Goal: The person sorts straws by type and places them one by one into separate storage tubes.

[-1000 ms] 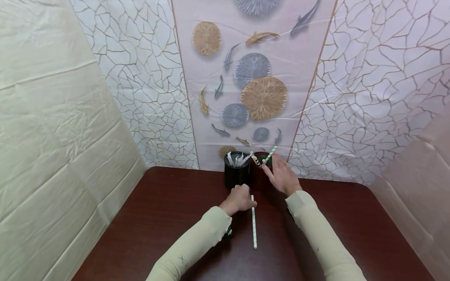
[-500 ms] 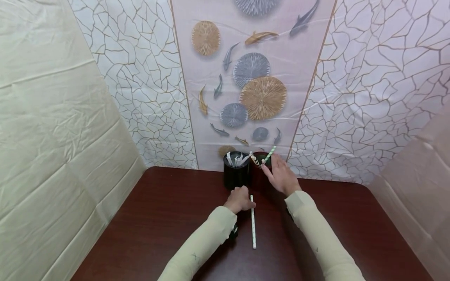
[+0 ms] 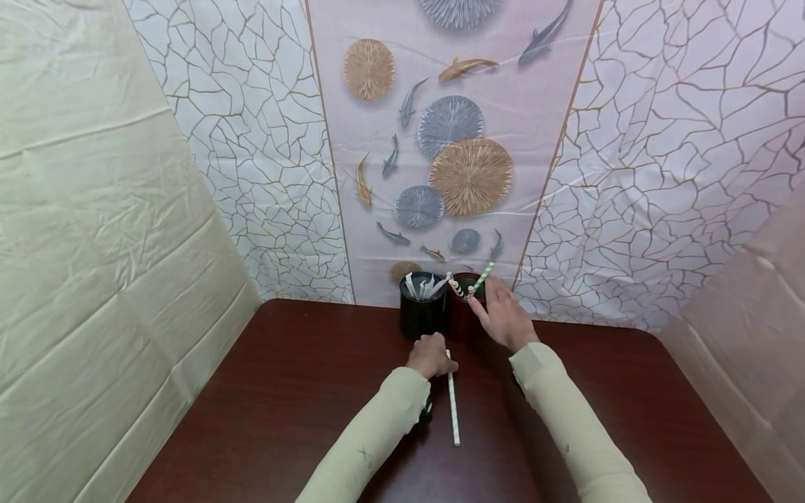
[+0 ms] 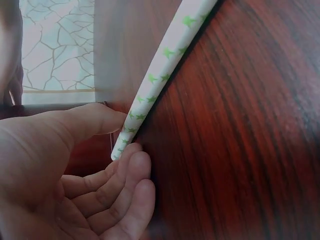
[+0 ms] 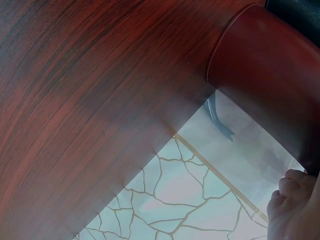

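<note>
A white paper straw with green stars lies on the table, its far end by my left hand. In the left wrist view, the thumb and fingertips pinch the straw near that end. My right hand holds the side of a dark red cup, thumb near the front rim and fingers toward the back. Several patterned straws stand in this cup, including a green striped straw leaning right. In the right wrist view, bent fingers show beside the red cup.
Touching the red cup's left side is a black cup with several white paper-wrapped pieces standing in it. Both cups stand at the back of the dark wooden table, close to a patterned cloth backdrop. Pale cloth hangs at the left.
My left forearm and wrist have shifted to the right, while the fingers stay at the straw's far end. That end has tilted slightly left. My right hand stays at the red cup.
</note>
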Demonstrator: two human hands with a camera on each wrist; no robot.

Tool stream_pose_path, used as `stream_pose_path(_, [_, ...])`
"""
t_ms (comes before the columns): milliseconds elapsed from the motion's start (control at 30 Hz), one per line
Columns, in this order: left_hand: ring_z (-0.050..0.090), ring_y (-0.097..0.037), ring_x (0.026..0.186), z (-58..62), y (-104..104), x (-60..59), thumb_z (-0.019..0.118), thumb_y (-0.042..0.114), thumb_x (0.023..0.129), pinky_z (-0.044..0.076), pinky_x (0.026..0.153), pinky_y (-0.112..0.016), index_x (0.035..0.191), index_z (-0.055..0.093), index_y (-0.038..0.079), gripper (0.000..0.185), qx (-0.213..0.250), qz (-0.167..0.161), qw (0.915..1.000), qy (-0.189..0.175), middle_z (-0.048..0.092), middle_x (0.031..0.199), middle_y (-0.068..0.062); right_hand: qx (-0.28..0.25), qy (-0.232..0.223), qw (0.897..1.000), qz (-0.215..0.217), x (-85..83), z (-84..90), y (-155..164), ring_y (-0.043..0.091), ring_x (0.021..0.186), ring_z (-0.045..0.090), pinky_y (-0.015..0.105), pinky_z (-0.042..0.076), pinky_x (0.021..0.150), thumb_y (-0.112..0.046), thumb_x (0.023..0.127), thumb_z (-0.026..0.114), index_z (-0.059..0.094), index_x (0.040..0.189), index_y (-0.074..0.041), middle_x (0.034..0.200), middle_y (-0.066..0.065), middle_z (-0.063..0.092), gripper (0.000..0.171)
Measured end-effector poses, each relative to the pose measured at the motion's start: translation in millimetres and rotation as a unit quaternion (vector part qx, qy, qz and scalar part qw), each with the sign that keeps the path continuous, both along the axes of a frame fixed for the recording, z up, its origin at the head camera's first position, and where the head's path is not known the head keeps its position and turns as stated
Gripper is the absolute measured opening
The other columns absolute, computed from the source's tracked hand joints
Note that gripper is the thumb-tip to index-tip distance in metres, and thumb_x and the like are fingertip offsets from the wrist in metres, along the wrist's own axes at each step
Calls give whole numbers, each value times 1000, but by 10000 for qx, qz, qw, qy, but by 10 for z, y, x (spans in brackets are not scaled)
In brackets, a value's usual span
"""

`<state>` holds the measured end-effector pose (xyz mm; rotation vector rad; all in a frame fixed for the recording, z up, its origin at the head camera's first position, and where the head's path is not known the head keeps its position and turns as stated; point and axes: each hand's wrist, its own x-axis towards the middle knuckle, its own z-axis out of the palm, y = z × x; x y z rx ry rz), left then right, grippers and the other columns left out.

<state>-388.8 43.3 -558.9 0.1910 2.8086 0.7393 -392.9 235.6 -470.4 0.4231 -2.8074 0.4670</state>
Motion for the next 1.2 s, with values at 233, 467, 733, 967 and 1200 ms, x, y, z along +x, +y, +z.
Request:
stream_pose_path(233, [64,-22,58,263,-22,157,84,28,89,53,54,-34,78,67,9,27,288,167,9992,-238,68,63,-6,29,-85,10000,-19,6,2,2,45,161,24,59,24,131,-60,112,25,16,165,8,171,30,25,86])
stream_pose_path(467, [62,-22,58,465,-55,336,81,25,91,49,53,-32,74,67,8,28,430,389,9975,-396,67,61,-5,-64,-25,10000,1,12,-13,8,45,161,24,60,25,130,-59,113,27,18,165,7,171,30,26,85])
stream_pose_path(733, [62,-19,53,473,-130,338,81,21,90,49,50,-29,74,66,7,26,1093,642,9905,-543,68,59,-4,-93,115,9999,46,-1,-13,3,45,159,28,61,29,128,-57,113,29,22,163,8,168,31,30,82])
stream_pose_path(967, [67,-16,56,465,-238,334,79,16,91,57,54,-27,71,71,7,24,1968,684,9748,-797,72,62,-5,-118,99,9999,35,-13,-21,5,45,160,27,60,28,128,-58,113,30,22,164,8,169,30,30,83])
stream_pose_path(1200, [68,-14,56,514,-334,409,79,14,90,61,58,-30,70,75,4,23,2393,605,9661,-760,73,64,-7,-120,91,9999,85,5,-17,6,45,160,26,61,27,129,-57,113,30,21,164,8,169,31,29,83])
